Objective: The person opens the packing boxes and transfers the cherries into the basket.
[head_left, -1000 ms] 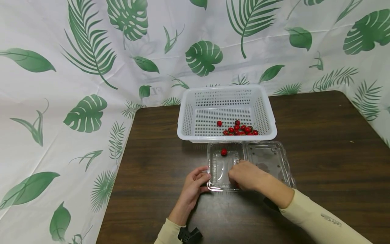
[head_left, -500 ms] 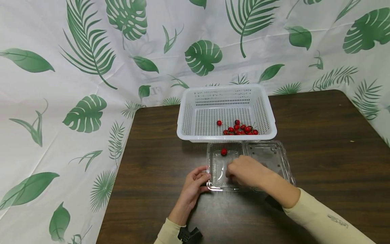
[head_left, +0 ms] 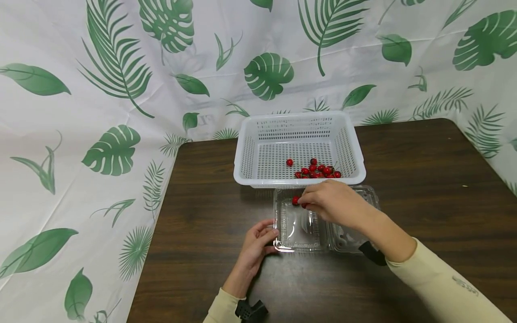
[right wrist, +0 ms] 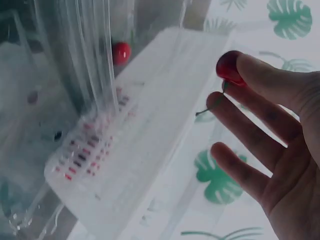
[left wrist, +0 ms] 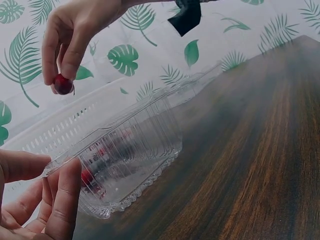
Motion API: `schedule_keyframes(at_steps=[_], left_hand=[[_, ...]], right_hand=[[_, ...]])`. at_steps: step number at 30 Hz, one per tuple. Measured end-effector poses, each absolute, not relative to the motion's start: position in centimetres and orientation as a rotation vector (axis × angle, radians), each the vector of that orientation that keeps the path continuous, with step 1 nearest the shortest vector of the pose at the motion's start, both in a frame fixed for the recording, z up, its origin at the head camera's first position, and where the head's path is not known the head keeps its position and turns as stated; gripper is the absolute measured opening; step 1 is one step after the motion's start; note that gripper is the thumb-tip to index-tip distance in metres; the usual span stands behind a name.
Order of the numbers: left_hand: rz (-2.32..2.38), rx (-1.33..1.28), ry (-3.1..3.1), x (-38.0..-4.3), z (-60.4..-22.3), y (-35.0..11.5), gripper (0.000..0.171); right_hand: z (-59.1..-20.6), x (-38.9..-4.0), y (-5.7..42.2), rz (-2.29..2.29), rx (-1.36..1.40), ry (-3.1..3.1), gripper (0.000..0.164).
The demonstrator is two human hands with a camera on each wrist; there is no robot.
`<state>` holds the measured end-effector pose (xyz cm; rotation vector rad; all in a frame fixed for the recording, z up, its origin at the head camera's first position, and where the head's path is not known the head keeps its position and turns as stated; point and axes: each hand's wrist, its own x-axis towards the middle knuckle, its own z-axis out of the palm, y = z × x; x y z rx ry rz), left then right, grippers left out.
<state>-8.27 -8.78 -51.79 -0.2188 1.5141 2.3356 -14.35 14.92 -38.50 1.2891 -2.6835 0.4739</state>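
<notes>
My right hand [head_left: 333, 202] is raised over the far part of a clear plastic clamshell box [head_left: 292, 235]. Between thumb and fingertips it pinches a dark red cherry [right wrist: 230, 66], whose thin stem hangs down in the right wrist view. Another cherry [head_left: 295, 200] lies inside the box near its far side; it shows through the clear wall in the left wrist view. My left hand [head_left: 256, 244] holds the box by its left rim, with the thumb above and the fingers [left wrist: 65, 195] below. The box's lid [head_left: 349, 240] lies open to the right, partly covered by my right forearm.
Just behind the box stands a white perforated basket [head_left: 262, 182]. Several cherries [head_left: 321, 170] are heaped at its near right, and a single cherry [head_left: 289, 162] lies apart from them. A leaf-printed sheet [head_left: 202, 58] hangs behind the dark wooden table [head_left: 424, 179].
My right hand has risen from the near right part of the box toward its far side, and a cherry now shows in its fingertips. The left hand stays on the rim.
</notes>
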Motion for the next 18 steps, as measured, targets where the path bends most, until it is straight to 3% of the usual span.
schedule_keyframes(at_steps=[18], left_hand=[[2.336,-0.230,1.511,-8.3,-51.7,-8.8,0.045]], right_hand=[[-39.6,-17.9,17.9,0.520,0.899,-2.703,0.023]])
